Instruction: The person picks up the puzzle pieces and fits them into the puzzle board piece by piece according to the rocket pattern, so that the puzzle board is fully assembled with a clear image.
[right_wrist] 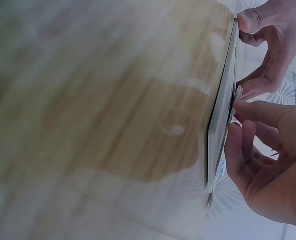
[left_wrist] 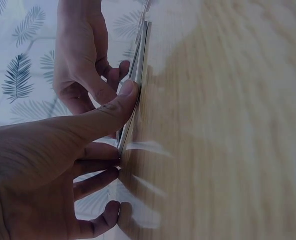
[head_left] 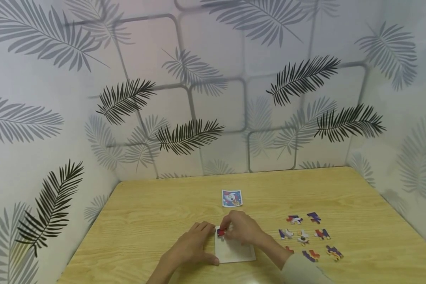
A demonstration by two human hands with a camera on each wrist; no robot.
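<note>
A square cream puzzle board [head_left: 234,253] lies on the wooden table in front of me. My left hand [head_left: 193,246] rests along its left side, the thumb [left_wrist: 122,102] touching the edge near the lower corner and the fingers reaching toward the upper corner. My right hand [head_left: 243,228] is over the board. It pinches a red and dark jigsaw piece [head_left: 220,232] at the board's upper left corner; the fingers partly cover the piece. In the right wrist view, the right hand [right_wrist: 267,150] has its fingertips at the board's surface.
Several loose jigsaw pieces, including a white one [head_left: 303,237] and a purple one [head_left: 314,217], lie spread to the right of the board. A small square picture card [head_left: 232,198] lies behind the board. A leaf-patterned wall [head_left: 220,106] borders the table's back.
</note>
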